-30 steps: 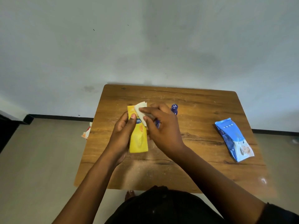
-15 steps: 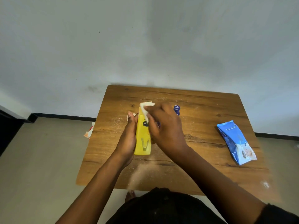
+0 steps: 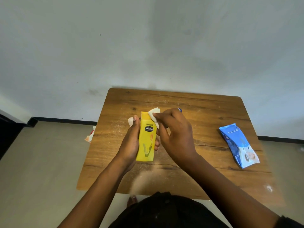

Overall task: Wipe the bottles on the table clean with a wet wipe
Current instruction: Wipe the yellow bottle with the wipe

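Observation:
A yellow lotion bottle with a dark oval label is held above the middle of the wooden table. My left hand grips it from the left side, thumb near its top. My right hand pinches a white wet wipe against the bottle's upper right edge. Another bit of the white wipe shows behind my left thumb. A small dark blue bottle stands behind my right hand, only its cap showing.
A blue pack of wet wipes lies on the right side of the table. White dust specks cover the tabletop near the front. A crumpled white and orange scrap lies on the floor by the table's left edge. A wall stands close behind.
The yellow bottle has turned so its labelled front faces me. My right hand with the wipe has slid from the bottle's face to its upper right edge.

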### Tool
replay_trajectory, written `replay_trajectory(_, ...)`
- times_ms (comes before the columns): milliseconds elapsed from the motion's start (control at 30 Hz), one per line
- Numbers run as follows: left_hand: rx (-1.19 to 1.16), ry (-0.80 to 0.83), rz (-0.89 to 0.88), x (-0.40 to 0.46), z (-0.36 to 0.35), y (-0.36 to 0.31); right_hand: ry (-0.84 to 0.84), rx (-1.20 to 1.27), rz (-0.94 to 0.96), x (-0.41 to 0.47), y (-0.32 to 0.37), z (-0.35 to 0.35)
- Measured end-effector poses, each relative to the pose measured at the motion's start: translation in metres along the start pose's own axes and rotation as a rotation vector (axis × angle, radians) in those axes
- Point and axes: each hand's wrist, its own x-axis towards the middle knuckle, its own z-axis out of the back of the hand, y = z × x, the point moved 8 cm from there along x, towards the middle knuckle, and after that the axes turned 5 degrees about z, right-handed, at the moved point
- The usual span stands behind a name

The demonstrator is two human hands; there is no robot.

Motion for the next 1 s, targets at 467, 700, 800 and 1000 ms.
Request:
replay_trajectory(467, -0.02, -0.024, 0.006, -0.004, 0.0, -0.004, 0.171, -0.158, 0.197, -0.02, 0.031, -0.008)
replay_trajectory(700, -0.02, -0.045, 0.045, -0.003, -0.011, -0.001, 0.041, -0.191, 0.09, 0.005, 0.011, 0.01)
replay_trajectory(800, -0.08, -0.057, 0.078, 0.0, -0.012, 0.0, 0.109, -0.233, 0.164, -0.002, 0.018, 0.005)
replay_trajectory(1000, -0.119, -0.111, 0.134, 0.005, 0.002, 0.003, 0.324, -0.179, 0.269, -0.049, 0.037, -0.021)
